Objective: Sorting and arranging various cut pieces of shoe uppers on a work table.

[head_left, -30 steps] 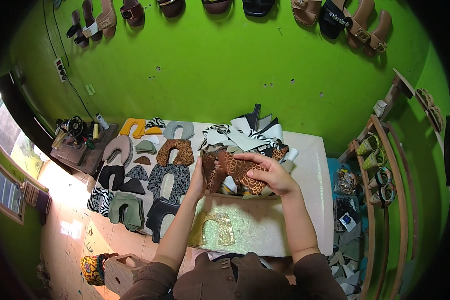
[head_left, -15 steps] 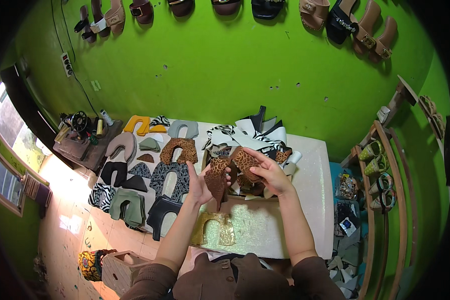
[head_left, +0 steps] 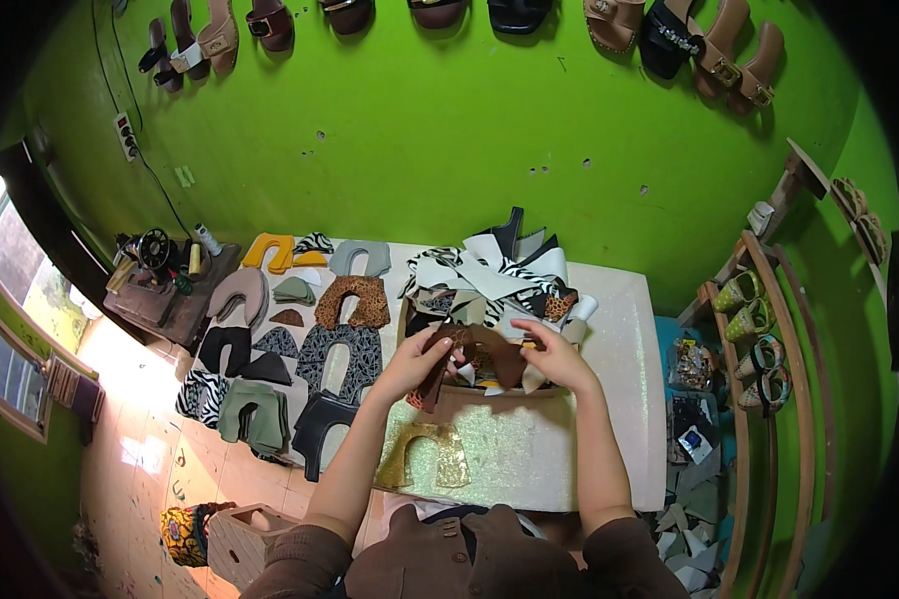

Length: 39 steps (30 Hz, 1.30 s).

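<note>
My left hand (head_left: 418, 361) is closed around the left side of an arch-shaped shoe upper piece (head_left: 484, 344), whose plain brown side now shows. Below that hand hangs a leopard-print end (head_left: 425, 394). My right hand (head_left: 557, 357) has its fingers apart beside the piece's right end; whether a fingertip touches it I cannot tell. Under both hands lies a box (head_left: 489, 407) heaped with black, white, grey and zebra-print offcuts (head_left: 489, 270). Nearest me on the table is a glittery gold upper piece (head_left: 425, 454).
Stacks of cut uppers, including a leopard-print one (head_left: 353, 302) and a green one (head_left: 255, 411), cover the left of the white table (head_left: 619, 439). A sewing machine (head_left: 155, 260) stands far left. A wooden rack (head_left: 729, 379) with sandals is at right; finished sandals hang on the green wall.
The upper piece has turned from its leopard-print face to its brown side and opened into an arch. My right hand has let its fingers spread and moved slightly right and down.
</note>
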Available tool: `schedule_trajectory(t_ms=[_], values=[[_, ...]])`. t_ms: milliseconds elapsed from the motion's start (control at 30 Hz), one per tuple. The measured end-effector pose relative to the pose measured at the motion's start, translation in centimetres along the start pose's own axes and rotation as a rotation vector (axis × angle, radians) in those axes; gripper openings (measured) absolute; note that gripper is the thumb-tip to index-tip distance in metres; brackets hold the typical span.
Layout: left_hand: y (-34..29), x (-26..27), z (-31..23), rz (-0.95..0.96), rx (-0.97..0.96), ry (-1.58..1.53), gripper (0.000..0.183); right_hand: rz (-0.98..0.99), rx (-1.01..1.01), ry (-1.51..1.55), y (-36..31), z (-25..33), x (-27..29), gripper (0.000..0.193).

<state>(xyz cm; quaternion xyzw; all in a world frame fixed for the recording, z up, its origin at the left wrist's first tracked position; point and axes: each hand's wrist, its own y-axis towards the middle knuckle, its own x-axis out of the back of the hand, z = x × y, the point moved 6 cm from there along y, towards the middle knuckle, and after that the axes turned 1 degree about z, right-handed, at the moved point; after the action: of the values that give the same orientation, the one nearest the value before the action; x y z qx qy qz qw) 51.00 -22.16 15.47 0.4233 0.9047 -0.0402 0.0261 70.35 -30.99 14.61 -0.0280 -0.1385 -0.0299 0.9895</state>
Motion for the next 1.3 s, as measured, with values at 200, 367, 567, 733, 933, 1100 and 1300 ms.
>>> schedule_trajectory(t_ms=[200, 367, 567, 733, 933, 1100, 1300], values=[[-0.2, -1.0, -2.0, 0.153, -0.015, 0.402, 0.023, 0.041, 0.261, -0.352, -0.1, 5.2, -3.7, 0.059], [-1.1, -1.3, -2.8, 0.329, 0.047, 0.429, 0.027, 0.304, -0.073, -0.13, 0.9, 4.8, -5.6, 0.032], [-3.8, 0.9, -2.2, 0.465, 0.124, -0.076, 0.039, 0.257, 0.381, -0.256, 2.1, 6.2, -6.8, 0.023], [-4.9, 3.8, 0.3, 0.442, 0.149, -0.403, 0.044, 0.32, 0.256, -0.067, 3.4, 6.2, -9.2, 0.019], [-5.0, 7.7, 1.1, 0.221, 0.216, -0.252, 0.043, 0.302, 0.39, -0.107, 5.4, 6.7, -11.9, 0.017], [-5.5, 10.5, 0.9, 0.183, 0.269, -0.251, 0.047, 0.293, 0.333, -0.109, 8.1, 6.3, -14.8, 0.029], [-6.6, 15.8, 2.2, 0.172, 0.224, -0.187, 0.035, 0.332, -0.019, 0.098, 10.5, 5.6, -19.9, 0.026]])
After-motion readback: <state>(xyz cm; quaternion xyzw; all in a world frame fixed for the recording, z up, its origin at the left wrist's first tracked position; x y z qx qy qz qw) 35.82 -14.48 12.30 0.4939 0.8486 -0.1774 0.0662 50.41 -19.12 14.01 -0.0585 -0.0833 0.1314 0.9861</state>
